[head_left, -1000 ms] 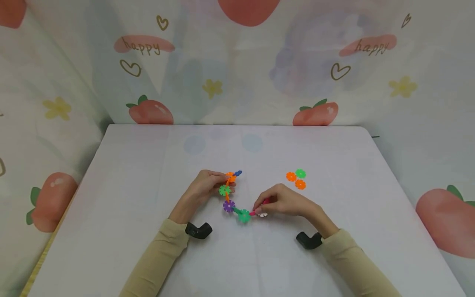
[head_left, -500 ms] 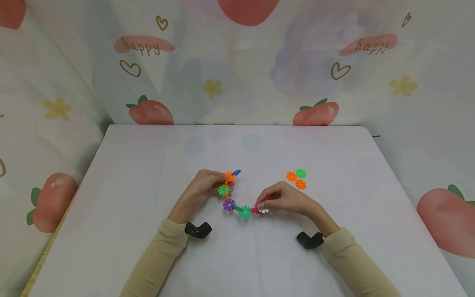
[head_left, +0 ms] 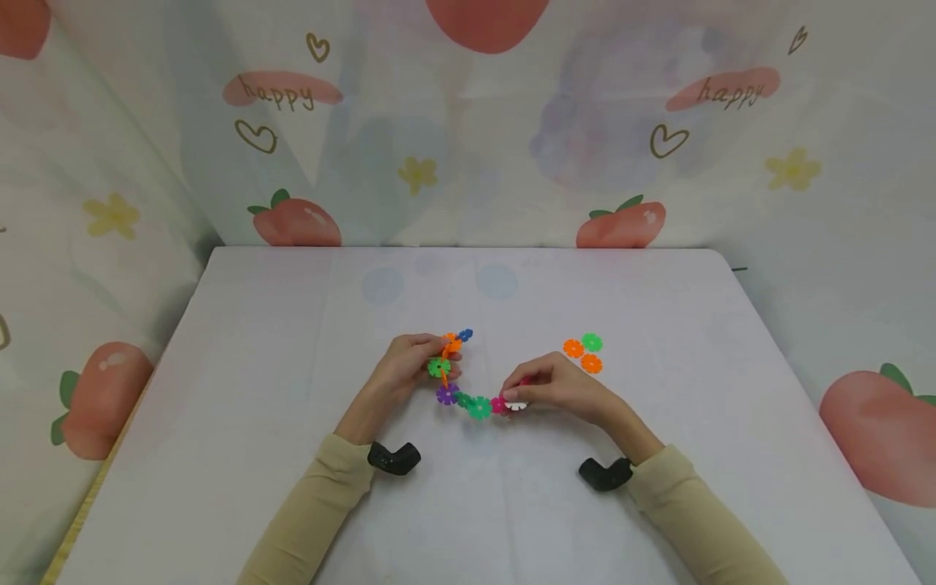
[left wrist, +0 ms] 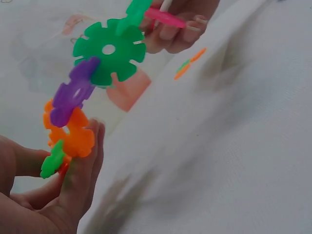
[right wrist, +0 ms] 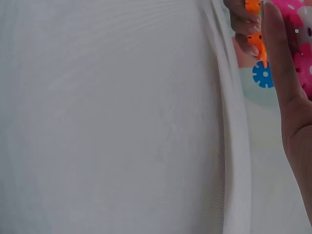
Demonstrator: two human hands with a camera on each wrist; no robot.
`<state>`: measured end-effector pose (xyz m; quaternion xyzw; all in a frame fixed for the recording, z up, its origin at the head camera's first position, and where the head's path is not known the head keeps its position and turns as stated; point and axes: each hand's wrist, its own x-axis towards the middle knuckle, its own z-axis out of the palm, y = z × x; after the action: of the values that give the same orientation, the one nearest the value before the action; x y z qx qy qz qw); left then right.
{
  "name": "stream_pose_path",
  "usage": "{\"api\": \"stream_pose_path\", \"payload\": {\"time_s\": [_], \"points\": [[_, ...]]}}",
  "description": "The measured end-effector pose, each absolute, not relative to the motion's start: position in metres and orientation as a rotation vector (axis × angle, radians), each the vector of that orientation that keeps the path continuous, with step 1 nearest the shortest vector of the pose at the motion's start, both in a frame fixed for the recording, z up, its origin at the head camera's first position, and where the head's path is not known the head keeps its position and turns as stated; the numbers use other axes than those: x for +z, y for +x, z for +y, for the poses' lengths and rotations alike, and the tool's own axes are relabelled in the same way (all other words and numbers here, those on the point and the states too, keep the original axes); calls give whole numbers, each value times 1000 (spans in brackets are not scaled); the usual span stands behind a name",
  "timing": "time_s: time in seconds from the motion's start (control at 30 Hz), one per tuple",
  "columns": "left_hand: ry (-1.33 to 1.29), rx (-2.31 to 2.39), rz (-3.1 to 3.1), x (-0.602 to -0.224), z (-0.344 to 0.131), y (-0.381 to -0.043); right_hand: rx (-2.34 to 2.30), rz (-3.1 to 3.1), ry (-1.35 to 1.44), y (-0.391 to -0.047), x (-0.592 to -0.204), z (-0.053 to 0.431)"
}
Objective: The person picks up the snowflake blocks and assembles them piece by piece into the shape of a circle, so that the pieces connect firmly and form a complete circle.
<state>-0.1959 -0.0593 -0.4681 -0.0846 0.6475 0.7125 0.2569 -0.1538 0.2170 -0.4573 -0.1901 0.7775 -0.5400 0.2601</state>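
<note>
A curved chain of notched plastic snowflake discs (head_left: 479, 407) runs between my two hands, its pieces slotted edge to edge. My left hand (head_left: 404, 367) pinches the orange part of the chain at its far left end, with a blue disc (head_left: 465, 335) sticking out beyond. From there come a green disc (head_left: 439, 367), a purple disc (left wrist: 74, 92) and green ones (left wrist: 108, 49). My right hand (head_left: 561, 388) pinches the other end, where pink discs (right wrist: 303, 68) and a white disc (head_left: 516, 405) show. Fingers partly hide both ends.
Two loose orange discs (head_left: 574, 348) and a green one (head_left: 592, 342) lie on the white-covered table (head_left: 292, 325), beyond my right hand. A black curved piece sits at each wrist (head_left: 395, 459). A patterned cloth (head_left: 468, 146) hangs behind and at the sides.
The chain's near part has risen slightly, away from me. My right hand has moved a little up and turned, so more of a pink disc shows. The loose discs have not moved.
</note>
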Motion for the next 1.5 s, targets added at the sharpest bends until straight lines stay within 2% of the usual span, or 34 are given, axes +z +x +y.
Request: {"api": "stream_pose_path", "payload": {"time_s": [0.53, 0.8, 1.5], "points": [[-540, 2015, 1897, -470, -50, -190, -1638, 1844, -473, -160, -462, 190], [-715, 2140, 1778, -471, -55, -194, -1725, 1768, -415, -161, -464, 175], [-752, 2086, 1849, -465, -62, -194, -1777, 1772, -408, -159, -461, 162]]}}
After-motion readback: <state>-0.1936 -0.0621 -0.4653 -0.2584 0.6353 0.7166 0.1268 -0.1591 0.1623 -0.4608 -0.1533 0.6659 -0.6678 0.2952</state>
